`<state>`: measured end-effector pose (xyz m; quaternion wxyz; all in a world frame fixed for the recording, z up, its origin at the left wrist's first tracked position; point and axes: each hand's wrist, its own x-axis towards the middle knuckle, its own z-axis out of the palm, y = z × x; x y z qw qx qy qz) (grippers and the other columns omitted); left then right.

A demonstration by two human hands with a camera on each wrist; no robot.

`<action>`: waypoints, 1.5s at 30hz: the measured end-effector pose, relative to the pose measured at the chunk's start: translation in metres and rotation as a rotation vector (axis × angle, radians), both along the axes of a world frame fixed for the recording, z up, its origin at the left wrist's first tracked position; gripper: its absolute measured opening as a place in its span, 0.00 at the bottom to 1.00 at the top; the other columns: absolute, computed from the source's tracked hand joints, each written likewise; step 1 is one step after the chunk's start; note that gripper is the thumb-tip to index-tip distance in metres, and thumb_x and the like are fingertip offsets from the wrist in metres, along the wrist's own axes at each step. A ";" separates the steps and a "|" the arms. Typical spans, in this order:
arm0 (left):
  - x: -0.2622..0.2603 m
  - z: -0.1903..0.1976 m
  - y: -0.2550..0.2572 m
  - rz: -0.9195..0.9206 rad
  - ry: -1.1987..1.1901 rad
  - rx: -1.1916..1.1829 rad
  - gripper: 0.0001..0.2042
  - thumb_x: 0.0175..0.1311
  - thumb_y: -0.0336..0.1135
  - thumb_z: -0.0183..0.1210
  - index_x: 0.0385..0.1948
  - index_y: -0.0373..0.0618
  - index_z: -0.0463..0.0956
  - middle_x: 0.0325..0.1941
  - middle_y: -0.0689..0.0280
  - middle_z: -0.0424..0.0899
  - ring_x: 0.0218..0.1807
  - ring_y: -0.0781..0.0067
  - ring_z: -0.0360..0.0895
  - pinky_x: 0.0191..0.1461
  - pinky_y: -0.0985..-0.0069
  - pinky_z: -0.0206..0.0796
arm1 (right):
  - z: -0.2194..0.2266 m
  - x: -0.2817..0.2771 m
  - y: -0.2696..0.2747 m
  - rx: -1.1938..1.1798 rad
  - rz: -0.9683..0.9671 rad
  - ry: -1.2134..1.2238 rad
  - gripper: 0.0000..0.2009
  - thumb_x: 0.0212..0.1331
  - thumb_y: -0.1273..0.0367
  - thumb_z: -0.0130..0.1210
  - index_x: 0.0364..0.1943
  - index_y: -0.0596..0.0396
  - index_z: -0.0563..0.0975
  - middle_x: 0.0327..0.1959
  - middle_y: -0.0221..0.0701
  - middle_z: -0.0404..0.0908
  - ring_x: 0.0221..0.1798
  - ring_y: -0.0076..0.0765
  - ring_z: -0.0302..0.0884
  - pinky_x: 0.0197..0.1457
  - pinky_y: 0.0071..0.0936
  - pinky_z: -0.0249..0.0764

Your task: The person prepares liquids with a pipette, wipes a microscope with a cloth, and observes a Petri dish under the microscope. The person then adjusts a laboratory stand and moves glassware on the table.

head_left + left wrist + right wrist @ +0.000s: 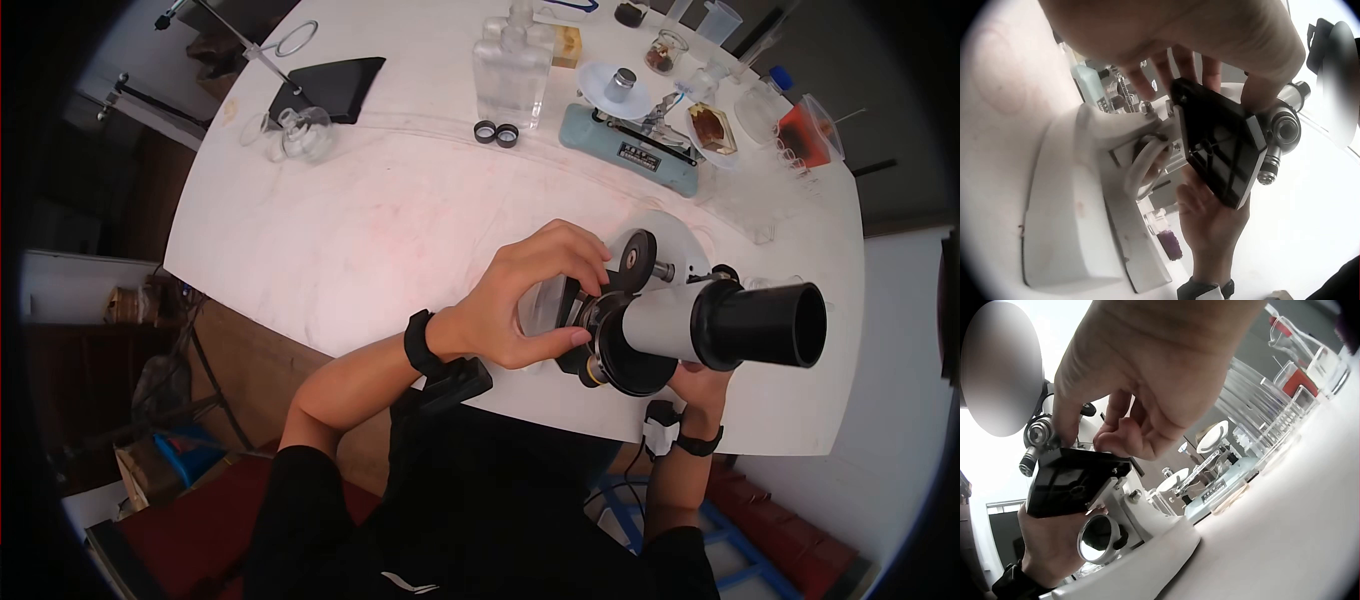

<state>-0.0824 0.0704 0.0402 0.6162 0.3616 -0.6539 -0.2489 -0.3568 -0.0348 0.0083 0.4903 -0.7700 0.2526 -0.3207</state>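
A white and black microscope (pixel 660 325) stands near the front of the table, its wide black eyepiece tube slanting towards the person. My left hand (pixel 510 285) curves round the left side of its square black stage (pixel 1222 140), thumb at the near side and fingers over the far side. From the other side my right hand (pixel 1147 381) grips at the stage edge, thumb and bent fingers along its top. The eyepiece tube mostly hides that hand in the head view. Under the stage sits a round mirror (pixel 1097 540); objective lenses (pixel 1285 130) show above it.
Behind the microscope stands a teal balance scale (pixel 630 150). Clear bottles (pixel 512 80) and two small black rings (pixel 496 133) lie left of it. Glassware and a red container (pixel 803 137) fill the back right. A ring stand (pixel 275 60) and glass flask (pixel 303 133) occupy the back left.
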 end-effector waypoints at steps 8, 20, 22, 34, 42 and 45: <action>0.003 0.007 0.009 0.070 0.044 0.025 0.21 0.50 0.33 0.61 0.48 0.35 0.72 0.52 0.54 0.74 0.56 0.58 0.71 0.63 0.63 0.60 | 0.044 0.039 0.004 0.011 0.138 -0.184 0.19 0.36 0.83 0.57 0.41 0.67 0.77 0.33 0.29 0.74 0.28 0.19 0.70 0.29 0.17 0.65; -0.003 0.045 0.005 0.408 -0.310 -0.261 0.17 0.64 0.37 0.58 0.52 0.41 0.73 0.47 0.59 0.80 0.49 0.65 0.78 0.51 0.71 0.70 | 0.046 0.034 -0.002 -0.020 0.186 -0.086 0.17 0.50 0.78 0.63 0.45 0.71 0.75 0.48 0.39 0.77 0.50 0.32 0.76 0.52 0.26 0.75; -0.005 0.045 0.003 0.438 -0.312 -0.283 0.17 0.64 0.38 0.59 0.52 0.41 0.73 0.46 0.59 0.80 0.48 0.65 0.78 0.50 0.71 0.71 | 0.046 0.033 -0.003 -0.013 0.182 -0.060 0.18 0.50 0.77 0.64 0.45 0.71 0.75 0.49 0.40 0.77 0.51 0.32 0.76 0.53 0.27 0.74; -0.005 0.046 -0.002 0.455 -0.370 -0.274 0.15 0.63 0.39 0.59 0.46 0.39 0.74 0.40 0.58 0.78 0.45 0.58 0.74 0.49 0.66 0.65 | 0.053 0.035 0.001 -0.121 0.102 0.040 0.17 0.51 0.75 0.64 0.46 0.66 0.78 0.39 0.29 0.81 0.41 0.21 0.75 0.46 0.19 0.71; -0.005 0.046 -0.007 0.490 -0.392 -0.207 0.18 0.66 0.48 0.56 0.38 0.39 0.75 0.35 0.58 0.76 0.42 0.58 0.72 0.48 0.65 0.64 | 0.053 0.034 0.001 -0.074 0.100 0.028 0.18 0.47 0.75 0.66 0.44 0.69 0.76 0.41 0.32 0.80 0.44 0.25 0.77 0.50 0.23 0.73; -0.005 0.049 -0.008 0.492 -0.390 -0.188 0.20 0.66 0.51 0.55 0.34 0.39 0.76 0.33 0.58 0.76 0.41 0.58 0.72 0.47 0.65 0.64 | 0.052 0.033 0.001 -0.083 0.087 0.041 0.19 0.47 0.75 0.66 0.44 0.68 0.76 0.41 0.33 0.80 0.44 0.25 0.77 0.51 0.23 0.73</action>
